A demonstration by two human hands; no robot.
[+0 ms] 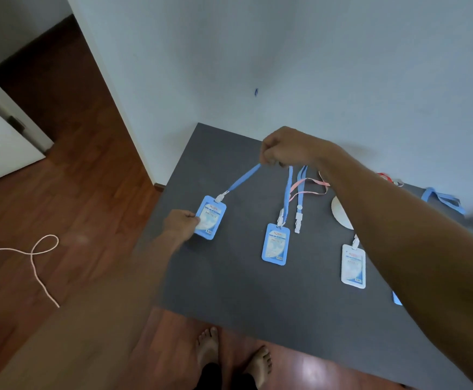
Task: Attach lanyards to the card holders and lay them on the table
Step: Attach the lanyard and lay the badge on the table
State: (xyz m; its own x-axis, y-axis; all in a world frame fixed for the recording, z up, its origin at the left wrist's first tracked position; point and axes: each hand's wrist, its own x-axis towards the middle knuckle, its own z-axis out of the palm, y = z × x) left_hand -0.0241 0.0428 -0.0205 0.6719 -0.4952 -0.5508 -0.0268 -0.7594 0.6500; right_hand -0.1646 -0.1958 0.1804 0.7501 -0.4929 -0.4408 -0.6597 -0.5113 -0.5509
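Note:
My left hand pinches the left edge of a blue card holder near the dark table's left side. A blue lanyard is clipped to that holder's top and runs up to my right hand, which is closed on its strap above the table. A second blue card holder lies flat mid-table with a blue lanyard clipped to it. A white card holder lies to the right, its clip partly behind my right forearm.
The dark grey table stands in a wall corner. A loose blue lanyard with a white clip, a pink lanyard, a white disc and more lanyards lie behind. A pale cord lies on the wooden floor.

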